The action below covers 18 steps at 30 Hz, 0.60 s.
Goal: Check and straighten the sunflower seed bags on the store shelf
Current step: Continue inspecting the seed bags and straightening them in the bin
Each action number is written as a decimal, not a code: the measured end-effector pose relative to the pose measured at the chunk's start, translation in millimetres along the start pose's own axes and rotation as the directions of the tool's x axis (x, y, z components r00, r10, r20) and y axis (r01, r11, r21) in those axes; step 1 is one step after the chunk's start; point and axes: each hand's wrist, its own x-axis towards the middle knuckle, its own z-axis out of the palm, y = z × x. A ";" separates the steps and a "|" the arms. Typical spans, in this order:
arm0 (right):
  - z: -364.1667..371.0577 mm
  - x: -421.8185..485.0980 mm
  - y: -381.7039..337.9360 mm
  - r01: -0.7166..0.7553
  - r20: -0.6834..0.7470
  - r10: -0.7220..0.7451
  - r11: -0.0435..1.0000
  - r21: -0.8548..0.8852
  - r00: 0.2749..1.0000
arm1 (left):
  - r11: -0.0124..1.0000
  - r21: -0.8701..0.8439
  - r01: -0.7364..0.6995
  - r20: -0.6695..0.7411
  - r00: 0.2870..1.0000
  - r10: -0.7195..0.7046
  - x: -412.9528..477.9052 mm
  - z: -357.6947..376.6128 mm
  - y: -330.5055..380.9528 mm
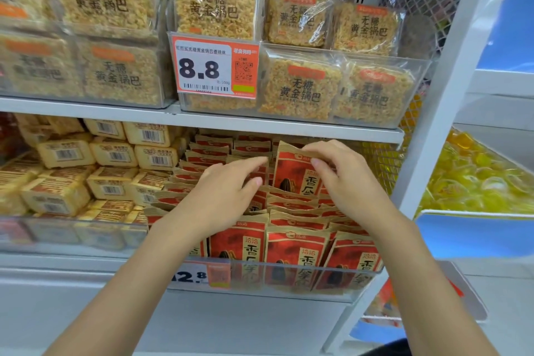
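Clear bin [289, 279] front wall nearest, sunflower seed bags [291, 246] packed in rows inside, left hand [222, 196] fingers straight on bag tops, right hand [346, 182] fingers pinching raised bag [293, 173] top, just under upper shelf [260, 123]

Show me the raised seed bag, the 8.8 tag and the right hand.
raised seed bag [291, 178]: head view, red front.
8.8 tag [199, 69]: head view, digits.
right hand [351, 185]: head view, back.

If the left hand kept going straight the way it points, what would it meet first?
Probably the raised bag that the right hand pinches by its top, though depth is unclear.
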 end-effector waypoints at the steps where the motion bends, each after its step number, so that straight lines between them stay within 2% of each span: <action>1: -0.2 0.9 1.2 -0.010 0.035 0.011 1.000 -0.022 0.999 | 0.999 -0.036 -0.006 -0.004 1.000 0.006 0.8 -0.5 -0.6; 7: -12.6 11.2 -5.8 0.037 0.115 -0.011 0.972 -0.233 0.993 | 0.990 -0.123 -0.068 0.032 0.997 0.072 7.4 -2.5 2.9; 11: -13.7 20.0 -8.3 0.015 0.242 0.059 0.957 -0.290 0.969 | 0.990 -0.133 -0.051 0.024 0.998 0.055 13.0 -4.7 2.0; 14: -6.6 20.0 -3.6 -0.014 0.360 0.132 0.950 -0.313 0.924 | 0.995 -0.089 -0.035 0.097 0.994 0.044 15.6 -4.8 -0.2; 18: 8.1 19.6 -2.3 -0.016 0.444 0.193 0.928 -0.373 0.875 | 1.000 0.026 0.002 0.210 0.978 -0.007 16.9 -3.5 -0.4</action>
